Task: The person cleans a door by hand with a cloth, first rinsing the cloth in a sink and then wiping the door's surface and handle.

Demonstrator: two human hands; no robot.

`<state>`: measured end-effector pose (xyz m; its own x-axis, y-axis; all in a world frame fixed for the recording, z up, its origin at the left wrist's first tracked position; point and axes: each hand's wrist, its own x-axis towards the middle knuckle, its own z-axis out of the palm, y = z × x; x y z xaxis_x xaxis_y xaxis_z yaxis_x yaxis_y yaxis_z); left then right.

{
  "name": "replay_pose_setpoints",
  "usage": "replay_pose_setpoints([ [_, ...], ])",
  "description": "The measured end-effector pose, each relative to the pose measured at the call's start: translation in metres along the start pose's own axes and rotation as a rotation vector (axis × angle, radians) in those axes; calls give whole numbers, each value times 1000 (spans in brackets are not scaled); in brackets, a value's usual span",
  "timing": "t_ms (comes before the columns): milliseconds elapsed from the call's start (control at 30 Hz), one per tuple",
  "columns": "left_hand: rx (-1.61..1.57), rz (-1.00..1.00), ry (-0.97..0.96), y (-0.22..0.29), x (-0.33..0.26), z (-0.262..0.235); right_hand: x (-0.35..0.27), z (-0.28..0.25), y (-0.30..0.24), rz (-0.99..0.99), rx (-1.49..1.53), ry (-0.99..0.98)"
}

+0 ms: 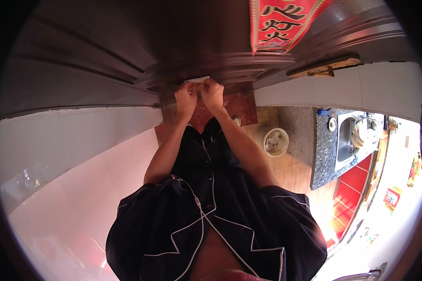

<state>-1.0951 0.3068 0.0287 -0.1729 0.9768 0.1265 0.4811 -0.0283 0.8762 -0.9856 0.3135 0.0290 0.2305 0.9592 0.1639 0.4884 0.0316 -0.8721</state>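
A thin, flat white thing [198,79], perhaps a folded cloth or sheet of paper, is held out in front of me at the lower part of the dark brown door [103,56]. My left hand [186,97] has its fingers closed at the near edge of it. Right beside, my right hand [212,95] is closed on the same thing, with the thumbs close together. Both arms reach straight ahead. My fingers hide much of the white thing, and I cannot tell whether it touches the door.
A red paper strip [286,23] hangs on the door. Beyond my right arm, a round bin [275,142] stands on the floor by a granite counter [323,159] with a metal sink [348,140]. A wooden piece [324,67] juts out above the pale wall. Tiled wall [79,173] runs along my left.
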Motion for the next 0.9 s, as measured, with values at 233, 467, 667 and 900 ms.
replay_pose_setpoints([
  [233, -139, -24, -4, 36, -8, 101, 29, -84, 55, 7, -38, 31],
  [467, -169, -61, -106, 95, -16, 192, 57, -168, 109, 78, -163, 142],
  [667, -379, -128, -118, 87, -19, 170, 54, -158, 106, 14, -127, 168],
  [900, -374, -202, -12, 55, -9, 93, 34, -96, 64, -73, -84, 48],
])
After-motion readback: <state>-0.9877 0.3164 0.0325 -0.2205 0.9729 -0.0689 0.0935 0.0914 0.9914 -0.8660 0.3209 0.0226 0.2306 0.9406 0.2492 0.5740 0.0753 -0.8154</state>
